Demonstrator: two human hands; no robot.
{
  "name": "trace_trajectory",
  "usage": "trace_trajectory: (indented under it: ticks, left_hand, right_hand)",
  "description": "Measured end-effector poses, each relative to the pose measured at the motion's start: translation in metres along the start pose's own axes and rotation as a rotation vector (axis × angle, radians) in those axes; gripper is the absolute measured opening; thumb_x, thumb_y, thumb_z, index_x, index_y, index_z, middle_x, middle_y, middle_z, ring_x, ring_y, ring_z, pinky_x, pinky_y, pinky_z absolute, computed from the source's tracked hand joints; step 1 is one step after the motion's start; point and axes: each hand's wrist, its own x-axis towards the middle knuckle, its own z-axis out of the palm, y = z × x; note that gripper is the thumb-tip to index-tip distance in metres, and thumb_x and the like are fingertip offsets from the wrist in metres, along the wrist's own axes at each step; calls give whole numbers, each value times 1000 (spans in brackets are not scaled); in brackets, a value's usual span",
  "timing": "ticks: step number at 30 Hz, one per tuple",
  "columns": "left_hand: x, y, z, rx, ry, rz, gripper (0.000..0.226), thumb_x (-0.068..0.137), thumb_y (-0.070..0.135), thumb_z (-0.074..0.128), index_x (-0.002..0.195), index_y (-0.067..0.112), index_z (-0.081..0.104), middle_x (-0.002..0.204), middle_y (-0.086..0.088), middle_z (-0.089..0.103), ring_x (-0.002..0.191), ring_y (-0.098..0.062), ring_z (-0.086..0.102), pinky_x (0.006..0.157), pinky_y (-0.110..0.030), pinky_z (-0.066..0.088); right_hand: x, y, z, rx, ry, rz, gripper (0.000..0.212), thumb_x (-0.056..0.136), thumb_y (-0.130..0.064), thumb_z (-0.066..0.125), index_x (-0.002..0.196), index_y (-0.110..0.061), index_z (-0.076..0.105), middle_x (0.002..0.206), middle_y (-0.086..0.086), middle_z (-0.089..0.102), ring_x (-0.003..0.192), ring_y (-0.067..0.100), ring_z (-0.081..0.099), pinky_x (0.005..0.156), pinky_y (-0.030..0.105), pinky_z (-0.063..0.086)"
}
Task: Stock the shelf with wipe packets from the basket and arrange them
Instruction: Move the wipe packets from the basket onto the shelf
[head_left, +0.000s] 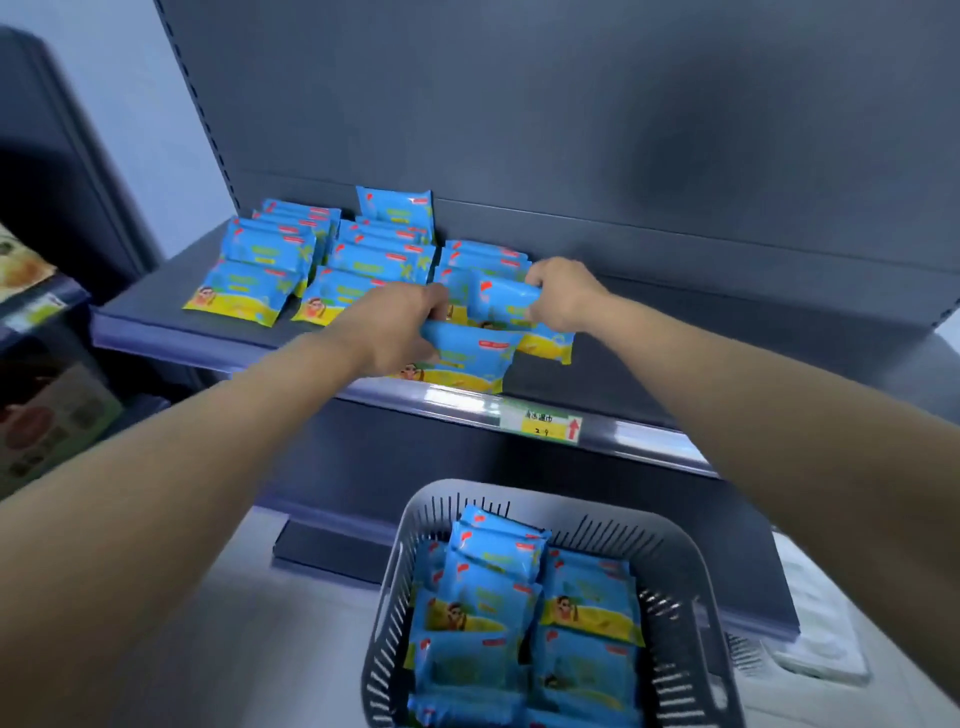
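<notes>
1 head view looks forward-down, near shelf (156, 299) and basket (470, 489).

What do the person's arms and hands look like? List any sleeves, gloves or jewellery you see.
Both arms are bare: the left forearm and right forearm show no sleeve in view. The left hand and right hand wear no gloves, and neither wrist carries a watch or band. Rings cannot be made out.

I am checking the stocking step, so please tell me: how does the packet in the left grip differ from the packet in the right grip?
The left packet is lower, near the shelf's front edge; the right packet is higher and further back. The left grip holds the left packet by its left side; the right grip holds the right packet by its right end. Both have the same blue wrapper.
</notes>
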Motion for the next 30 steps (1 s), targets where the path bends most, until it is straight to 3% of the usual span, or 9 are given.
trace_trajectory:
  ticks: [4,6,9,12,15,18,21,25,30]
  left_hand:
    - [18,-29,-6,-54,-11,-31,27,72,12,71,82,20,47,71,2,53,66,-21,48,58,-29,36]
    - [28,-42,-7,-45,-23,-21,27,73,13,71,79,24,47,68,7,51,65,-18,49,58,-28,36]
    - [44,-56,-8,-33,-18,-5,23,73,14,71,84,18,52,73,1,56,70,-22,53,60,-30,40]
    - [63,-64,-5,-50,-11,-15,24,72,14,73,87,14,54,78,-3,58,73,-24,54,62,-31,41]
    - [79,-70,3,-118,-28,-26,27,73,14,75,86,15,51,77,-2,55,69,-22,52,60,-30,41]
    - [94,-71,15,-148,-39,-11,30,73,14,76,86,16,49,81,-3,56,73,-24,52,63,-31,42]
    - [110,-69,28,-127,-40,-17,33,76,17,73,101,14,53,100,-8,61,89,-28,56,75,-35,46]
    - [125,-63,41,79,-11,17,52,78,30,70,124,14,51,124,-10,52,117,-29,40,93,-37,34]
    - [119,-53,45,176,74,-6,54,79,31,69,126,13,48,124,-11,46,118,-30,36,96,-39,28]
  right_hand:
    - [44,-9,28,62,-55,-22,19,83,-14,68,89,2,60,92,19,54,90,28,53,72,29,42]
    - [62,-11,37,91,-53,-1,34,79,-23,73,64,-12,45,71,4,41,79,23,41,65,28,32]
    - [84,-14,43,77,-46,51,47,77,-34,73,59,-17,33,67,-5,33,85,24,37,70,32,30]
    - [101,-13,44,59,26,58,25,74,-37,75,85,-22,58,97,0,48,108,28,39,82,36,36]
    - [107,-7,47,134,95,80,38,78,-34,72,112,-23,59,118,5,51,117,28,38,94,38,34]
    - [99,4,46,217,202,83,30,86,-22,63,115,-17,60,120,8,53,118,28,43,99,40,37]
    - [81,7,39,247,284,65,28,88,-12,55,116,-13,60,119,9,53,116,27,46,98,42,40]
    - [58,8,34,189,305,13,30,90,-13,54,120,-13,58,123,8,50,117,26,44,99,39,37]
    - [31,7,31,99,305,-63,33,91,-17,53,124,-14,55,126,6,49,118,25,42,98,37,32]
